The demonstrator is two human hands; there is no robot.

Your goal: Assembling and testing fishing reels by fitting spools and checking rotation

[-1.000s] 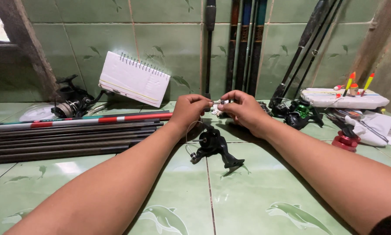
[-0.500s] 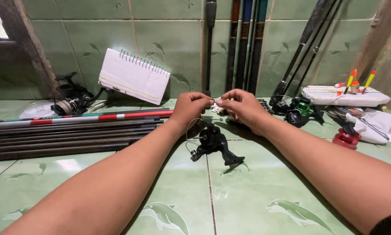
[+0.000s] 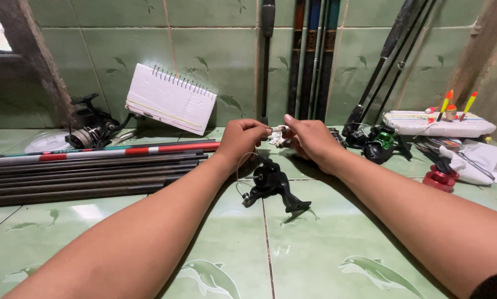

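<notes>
My left hand [image 3: 243,138] and my right hand [image 3: 309,137] meet above the green tiled floor. Both pinch a small whitish part [image 3: 276,134] between their fingertips; what it is stays too small to tell. Right below them a black fishing reel [image 3: 273,185] lies on the tiles, its wire bail to the left and its foot pointing right. The part in my fingers hangs just above the reel.
A bundle of dark rod sections [image 3: 88,171] with one red-and-white piece lies on the left. Behind it sit another reel [image 3: 90,128] and a spiral notepad [image 3: 171,98]. Rods [image 3: 312,55] lean on the wall. At right: a green reel [image 3: 382,143], a red spool [image 3: 439,178], floats on a white block [image 3: 439,123].
Both hands have stayed together on the small part, shifting only slightly. The reel on the floor has not moved.
</notes>
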